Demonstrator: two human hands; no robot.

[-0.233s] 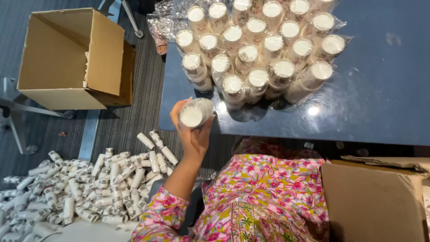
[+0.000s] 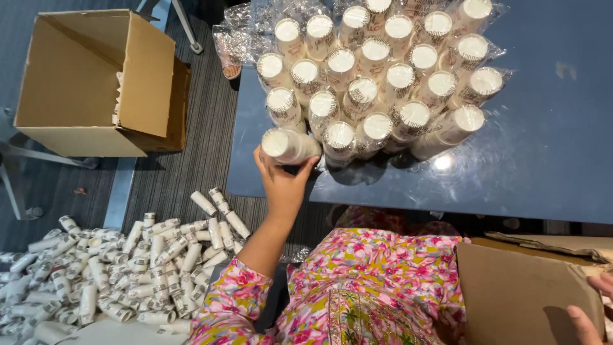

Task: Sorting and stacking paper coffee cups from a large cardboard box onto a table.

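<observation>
My left hand (image 2: 284,185) is closed around a plastic-wrapped stack of white paper cups (image 2: 288,145), holding it at the near-left edge of the dark blue table (image 2: 549,160). The stack touches a tight cluster of several similar wrapped cup stacks (image 2: 383,76) standing upright on the table. My right hand (image 2: 590,310) is at the lower right corner, mostly cut off by the frame edge, its fingers gripping the flap of a brown cardboard box (image 2: 517,294) by my lap. I wear a pink floral sleeve (image 2: 223,300).
An open cardboard box (image 2: 76,70) stands on the grey carpet at upper left. A heap of several wrapped cup stacks (image 2: 128,262) lies on the floor at lower left. Crumpled clear plastic (image 2: 233,38) lies by the table's far-left corner.
My left hand has carried the wrapped stack a little farther up and right, against the cluster on the table.
</observation>
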